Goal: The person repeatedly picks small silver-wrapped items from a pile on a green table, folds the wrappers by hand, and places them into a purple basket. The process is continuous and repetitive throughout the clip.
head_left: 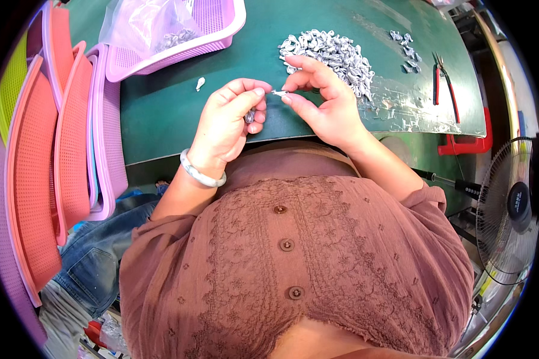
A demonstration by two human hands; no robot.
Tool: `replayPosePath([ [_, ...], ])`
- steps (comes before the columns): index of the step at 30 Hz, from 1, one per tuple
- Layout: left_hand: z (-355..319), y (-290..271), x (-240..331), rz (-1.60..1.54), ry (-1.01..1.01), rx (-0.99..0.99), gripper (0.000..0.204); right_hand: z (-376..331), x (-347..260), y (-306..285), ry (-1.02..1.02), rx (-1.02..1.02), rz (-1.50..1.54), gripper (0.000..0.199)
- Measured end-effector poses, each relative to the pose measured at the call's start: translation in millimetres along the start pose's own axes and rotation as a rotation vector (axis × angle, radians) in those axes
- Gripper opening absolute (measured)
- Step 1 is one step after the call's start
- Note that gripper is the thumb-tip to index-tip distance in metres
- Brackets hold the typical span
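My left hand (pixel 226 119) is curled over the green table (pixel 161 113), with small grey metal parts (pixel 250 115) tucked in its palm and its thumb and forefinger pinched. My right hand (pixel 320 102) pinches a tiny silver part (pixel 278 93) between thumb and forefinger, tip to tip with the left fingers. Just beyond the right hand lies a heap of several small silver-white parts (pixel 332 54). A pale bangle (pixel 200 173) circles my left wrist.
A purple mesh basket (pixel 215 24) holding a clear plastic bag (pixel 150 24) stands at the back left. Orange, pink and purple baskets (pixel 72 149) are stacked on edge at the left. One loose part (pixel 200 84), red-handled pliers (pixel 443 81), a smaller cluster of parts (pixel 407 51), a fan (pixel 512 209).
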State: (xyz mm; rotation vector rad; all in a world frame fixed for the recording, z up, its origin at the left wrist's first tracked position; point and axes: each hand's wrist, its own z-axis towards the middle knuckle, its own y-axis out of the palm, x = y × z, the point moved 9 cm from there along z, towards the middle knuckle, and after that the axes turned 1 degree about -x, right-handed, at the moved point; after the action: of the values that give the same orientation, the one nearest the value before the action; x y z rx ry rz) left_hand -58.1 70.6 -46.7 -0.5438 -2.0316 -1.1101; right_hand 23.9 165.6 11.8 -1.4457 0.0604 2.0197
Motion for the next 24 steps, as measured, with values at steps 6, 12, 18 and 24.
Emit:
replayPosePath([
  [6, -6.7, 15.5, 5.2, -0.009, 0.046, -0.059, 0.012, -0.8, 16.7, 3.5, 0.174, -0.032, 0.496, 0.046],
  [12, -9.4, 18.4, 8.2, -0.025, 0.063, -0.025, 0.01, -2.0, 22.3, 6.5, 0.304, -0.048, 0.694, 0.046],
  [18, -8.9, 19.6, 8.1, -0.02, 0.075, -0.017, 0.009, -2.4, 23.8, 5.3, 0.314, -0.044, 0.686, 0.046],
  [24, -9.2, 17.7, 7.7, 0.066, 0.056, 0.027, 0.009, -0.5, 12.0, -0.5, 0.123, -0.025, 0.417, 0.047],
])
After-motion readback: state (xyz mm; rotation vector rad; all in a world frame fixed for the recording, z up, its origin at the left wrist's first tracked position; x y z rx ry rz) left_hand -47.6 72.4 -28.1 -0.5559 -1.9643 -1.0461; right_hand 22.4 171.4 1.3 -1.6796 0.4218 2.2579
